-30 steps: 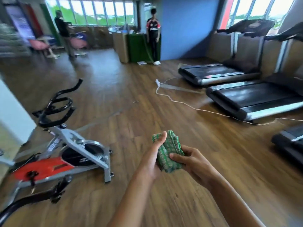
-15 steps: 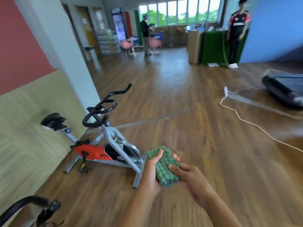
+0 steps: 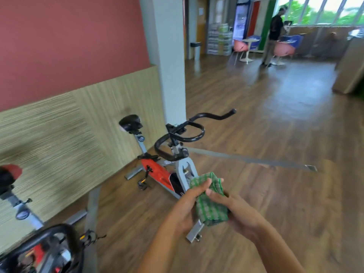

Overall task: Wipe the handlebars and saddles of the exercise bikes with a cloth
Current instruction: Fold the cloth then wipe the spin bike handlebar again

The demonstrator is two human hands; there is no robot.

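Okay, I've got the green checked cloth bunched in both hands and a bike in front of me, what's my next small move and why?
Probably step toward the red and grey exercise bike and bring the green checked cloth up to its black handlebars. Both the left hand and right hand hold the cloth well short of the bike, touching neither bars nor black saddle.

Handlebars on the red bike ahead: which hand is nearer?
Left. The left hand holds the cloth just below the handlebars; the right hand grips it farther right.
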